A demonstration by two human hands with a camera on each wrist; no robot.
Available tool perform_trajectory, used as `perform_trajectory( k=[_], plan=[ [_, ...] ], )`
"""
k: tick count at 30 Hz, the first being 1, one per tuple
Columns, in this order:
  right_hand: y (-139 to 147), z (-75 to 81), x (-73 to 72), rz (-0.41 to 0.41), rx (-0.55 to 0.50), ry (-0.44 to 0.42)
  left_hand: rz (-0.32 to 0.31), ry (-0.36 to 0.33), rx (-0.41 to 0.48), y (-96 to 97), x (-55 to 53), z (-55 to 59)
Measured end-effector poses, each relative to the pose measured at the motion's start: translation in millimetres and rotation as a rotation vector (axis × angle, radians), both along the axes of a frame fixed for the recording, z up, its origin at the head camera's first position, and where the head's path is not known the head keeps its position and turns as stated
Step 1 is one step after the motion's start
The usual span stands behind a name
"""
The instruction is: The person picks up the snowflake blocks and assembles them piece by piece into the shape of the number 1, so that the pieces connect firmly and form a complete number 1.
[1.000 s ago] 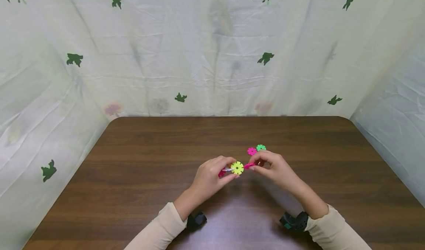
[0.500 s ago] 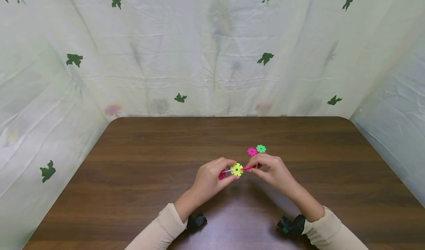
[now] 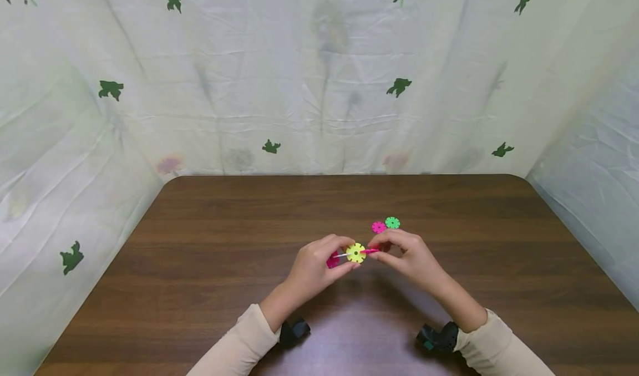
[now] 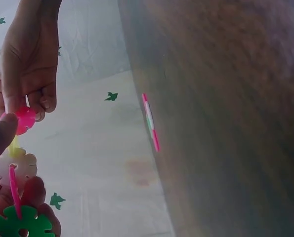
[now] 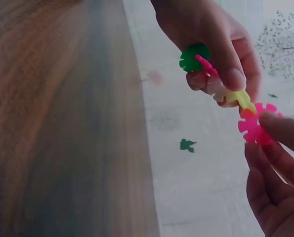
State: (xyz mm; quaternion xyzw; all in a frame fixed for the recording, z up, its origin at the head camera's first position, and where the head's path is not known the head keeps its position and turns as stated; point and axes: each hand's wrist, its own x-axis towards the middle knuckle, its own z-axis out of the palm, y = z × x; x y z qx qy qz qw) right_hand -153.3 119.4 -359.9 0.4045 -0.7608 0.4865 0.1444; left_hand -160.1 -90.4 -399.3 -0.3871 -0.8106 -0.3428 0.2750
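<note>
My left hand [image 3: 317,264] pinches a short chain of notched plastic discs by its yellow disc [image 3: 356,253]. Behind the yellow one, in the right wrist view, follow a white disc [image 5: 217,90], a pink disc [image 5: 206,65] and a green disc [image 5: 192,59], the last lying against the left fingers. Between thumb and fingertips my right hand [image 3: 411,254] holds another pink disc [image 5: 250,127], nearly edge-on in the head view. Its rim meets the yellow disc's rim; how deep the slots sit in each other I cannot tell.
A loose pink disc [image 3: 379,227] and a loose green disc [image 3: 392,222] lie on the brown wooden table [image 3: 239,215] just beyond the right hand. A pale printed curtain [image 3: 319,87] hangs behind the table and along its sides.
My right hand has shifted slightly left, bringing its pink disc against the yellow disc's rim and overlapping it in view. The left hand has stayed nearly still.
</note>
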Motion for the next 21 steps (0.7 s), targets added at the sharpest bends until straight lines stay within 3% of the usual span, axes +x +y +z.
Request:
perform_trajectory(
  k=[9, 15, 21],
  plan=[
    [2.3, 2.5, 2.0, 0.007, 0.006, -0.032, -0.011, -0.004, -0.005, -1.0, 0.0, 4.3],
    [1.8, 3.3, 3.8, -0.026, 0.005, -0.044, -0.007, 0.037, -0.036, -1.4, -0.8, 6.4],
    [0.1, -1.3, 3.3, -0.025, -0.030, -0.121, -0.028, 0.049, -0.069, 0.6, 1.7, 7.3]
  ],
)
